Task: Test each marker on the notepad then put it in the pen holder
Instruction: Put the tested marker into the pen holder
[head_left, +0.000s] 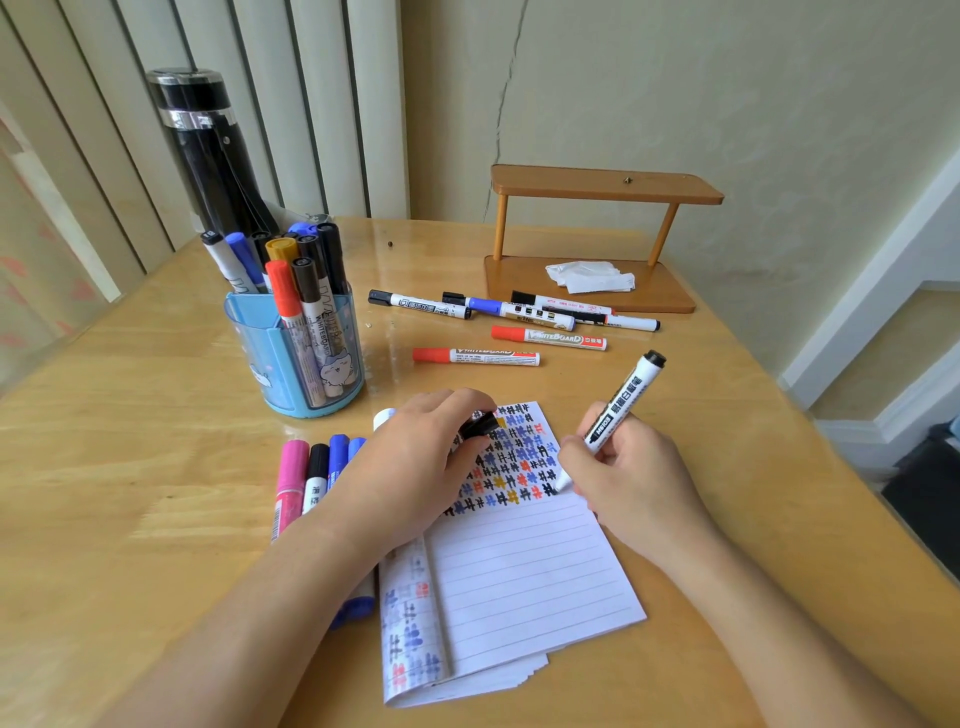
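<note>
My right hand (628, 478) grips a white marker (621, 402) with a black end, its tip down on the lined notepad (524, 566) beside rows of coloured test marks. My left hand (415, 462) rests on the pad's upper left and pinches the black cap (479, 424). The blue pen holder (296, 353) at the left holds several markers. More markers (514, 322) lie loose on the table beyond the pad. Others (311, 478) lie left of the pad, partly under my left forearm.
A black flask (208, 156) stands behind the pen holder. A small wooden shelf (597, 239) with crumpled white paper (589, 276) stands at the back right. The table's right edge drops off near a step.
</note>
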